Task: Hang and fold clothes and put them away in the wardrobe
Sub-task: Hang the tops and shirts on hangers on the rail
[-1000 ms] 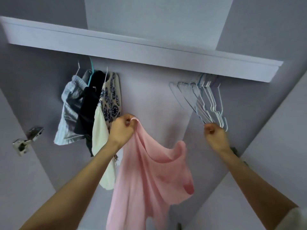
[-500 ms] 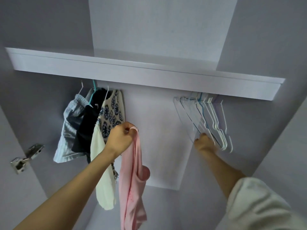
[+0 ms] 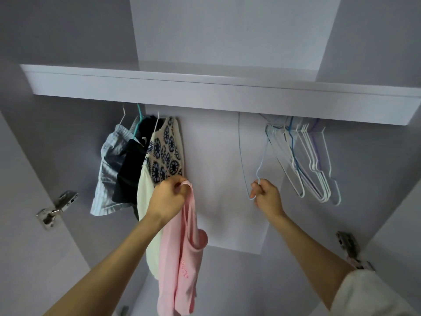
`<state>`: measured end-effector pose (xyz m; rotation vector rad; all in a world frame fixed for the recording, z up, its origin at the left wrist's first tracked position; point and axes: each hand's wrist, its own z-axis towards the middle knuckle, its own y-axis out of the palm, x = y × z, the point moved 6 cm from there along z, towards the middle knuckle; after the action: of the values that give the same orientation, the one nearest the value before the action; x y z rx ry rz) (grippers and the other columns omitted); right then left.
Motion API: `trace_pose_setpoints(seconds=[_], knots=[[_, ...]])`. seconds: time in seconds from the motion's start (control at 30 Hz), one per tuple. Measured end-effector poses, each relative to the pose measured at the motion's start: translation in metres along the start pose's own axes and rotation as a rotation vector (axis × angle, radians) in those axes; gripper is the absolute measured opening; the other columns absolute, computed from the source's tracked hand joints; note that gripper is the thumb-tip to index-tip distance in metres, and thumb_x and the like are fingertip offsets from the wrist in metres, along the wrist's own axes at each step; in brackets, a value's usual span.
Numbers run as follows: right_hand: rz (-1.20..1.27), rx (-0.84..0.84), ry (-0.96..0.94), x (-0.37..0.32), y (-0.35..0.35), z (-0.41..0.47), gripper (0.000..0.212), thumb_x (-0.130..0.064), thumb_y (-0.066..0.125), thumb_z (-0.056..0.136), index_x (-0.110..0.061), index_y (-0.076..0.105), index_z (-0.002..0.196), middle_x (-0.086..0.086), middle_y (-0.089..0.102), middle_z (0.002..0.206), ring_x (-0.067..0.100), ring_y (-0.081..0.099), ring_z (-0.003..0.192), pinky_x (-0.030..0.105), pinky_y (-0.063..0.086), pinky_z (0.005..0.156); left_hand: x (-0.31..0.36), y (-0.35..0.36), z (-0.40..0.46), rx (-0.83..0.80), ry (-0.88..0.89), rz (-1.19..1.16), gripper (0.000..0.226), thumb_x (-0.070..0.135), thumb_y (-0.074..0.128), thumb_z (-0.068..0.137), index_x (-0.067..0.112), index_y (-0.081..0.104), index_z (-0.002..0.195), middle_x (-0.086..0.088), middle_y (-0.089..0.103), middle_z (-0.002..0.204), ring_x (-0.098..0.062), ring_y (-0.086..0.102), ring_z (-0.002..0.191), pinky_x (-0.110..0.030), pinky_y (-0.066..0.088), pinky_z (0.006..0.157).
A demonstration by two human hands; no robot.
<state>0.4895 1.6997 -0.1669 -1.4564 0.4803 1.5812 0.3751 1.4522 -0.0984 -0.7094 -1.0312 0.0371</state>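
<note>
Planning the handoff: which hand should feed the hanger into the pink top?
Right. The right hand already grips the pale blue hanger, pulled apart from the empty hangers. The left hand pinches the pink top by its strap, holding it up.

There is one camera, worn on the head. It looks up and forward into the wardrobe, close under the shelf, at arm's length.

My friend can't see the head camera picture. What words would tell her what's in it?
Inside a wardrobe, a person's left hand holds up a pink top by its strap while the right hand grips a light blue wire hanger. Clothes hang at the left, empty hangers at the right.
</note>
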Motion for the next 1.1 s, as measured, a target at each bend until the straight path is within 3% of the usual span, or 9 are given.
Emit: trace_pose_setpoints(seconds=[0.2,0.3,0.43,0.63,0.77,0.83,0.9,1.0,1.1], knots=[[0.032,-0.026,0.03,0.023,-0.004,-0.029,0.029,0.006,0.048,0.089,-0.018,0.055,0.075,-0.011,0.058,0.046,-0.001,0.051,0.046,0.015,0.039,0.056,-0.024,0.014,-0.017,-0.063,-0.054,-0.038,0.025,0.009,0.05,0.092,0.025,0.056,0.073,0.009,0.057,0.066,-0.006,0.051,0.061,-0.009,0.035,0.052],[0.11,-0.193,0.273,0.04,0.006,-0.036,0.015,-0.002,0.05,0.091,-0.015,0.057,0.093,-0.004,0.054,0.038,0.002,0.054,0.041,0.027,0.047,0.068,-0.033,0.02,-0.025,-0.071,-0.091,-0.085,0.022,0.008,0.05,0.092,0.021,0.057,0.075,0.011,0.057,0.067,-0.002,0.051,0.062,-0.003,0.034,0.053],[0.105,-0.217,0.466,0.062,0.007,-0.049,0.024,0.003,0.042,0.093,-0.007,0.055,0.075,0.002,0.043,0.046,0.003,0.042,0.031,0.019,0.048,0.044,-0.05,0.032,-0.042,-0.103,-0.167,-0.142,0.022,0.009,0.049,0.091,0.021,0.061,0.076,0.007,0.063,0.077,-0.007,0.057,0.073,-0.004,0.039,0.061],[-0.031,-0.112,0.171,0.079,0.023,-0.121,0.031,0.006,0.041,0.092,-0.015,0.05,0.071,0.002,0.053,0.065,0.001,0.052,0.052,0.015,0.044,0.055,-0.083,0.043,-0.08,-0.114,-0.293,-0.17,0.028,0.006,0.05,0.09,0.025,0.06,0.072,0.009,0.062,0.075,-0.005,0.055,0.071,-0.009,0.04,0.061],[0.092,-0.195,0.429,0.083,0.043,-0.129,0.011,-0.004,0.052,0.09,-0.008,0.051,0.08,0.007,0.053,0.064,0.016,0.049,0.053,0.019,0.044,0.046,-0.096,0.047,-0.096,-0.134,-0.342,-0.149,0.028,0.004,0.049,0.091,0.023,0.059,0.073,0.005,0.061,0.073,-0.01,0.054,0.071,-0.007,0.038,0.055],[-0.087,-0.211,0.5,0.085,0.048,-0.122,0.022,-0.019,0.056,0.09,-0.011,0.047,0.071,0.005,0.048,0.063,0.02,0.047,0.057,0.025,0.04,0.052,-0.1,0.047,-0.101,-0.145,-0.359,-0.105,0.023,0.006,0.049,0.091,0.02,0.06,0.078,0.005,0.061,0.073,-0.014,0.055,0.073,-0.01,0.039,0.056],[-0.267,-0.127,0.408,0.08,0.048,-0.12,0.041,-0.032,0.056,0.091,-0.014,0.039,0.058,0.003,0.044,0.06,0.022,0.045,0.065,0.03,0.035,0.061,-0.103,0.043,-0.103,-0.131,-0.361,-0.068,0.018,0.008,0.049,0.092,0.017,0.063,0.084,0.002,0.062,0.078,-0.017,0.056,0.077,-0.02,0.04,0.062],[-0.197,0.013,0.21,0.073,0.048,-0.135,0.051,-0.03,0.056,0.092,-0.013,0.031,0.051,0.0,0.035,0.05,0.019,0.036,0.057,0.032,0.03,0.058,-0.105,0.03,-0.103,-0.066,-0.336,0.02,0.017,0.012,0.049,0.092,0.011,0.066,0.095,-0.004,0.066,0.093,-0.022,0.059,0.087,-0.024,0.041,0.072],[-0.073,-0.024,0.138,0.068,0.056,-0.137,0.023,-0.014,0.047,0.095,-0.006,0.059,0.077,-0.001,0.047,0.061,0.018,0.045,0.063,0.035,0.04,0.067,-0.106,0.016,-0.103,-0.004,-0.308,0.102,0.018,0.013,0.05,0.092,0.007,0.066,0.098,-0.007,0.067,0.1,-0.026,0.059,0.093,-0.025,0.041,0.076]])
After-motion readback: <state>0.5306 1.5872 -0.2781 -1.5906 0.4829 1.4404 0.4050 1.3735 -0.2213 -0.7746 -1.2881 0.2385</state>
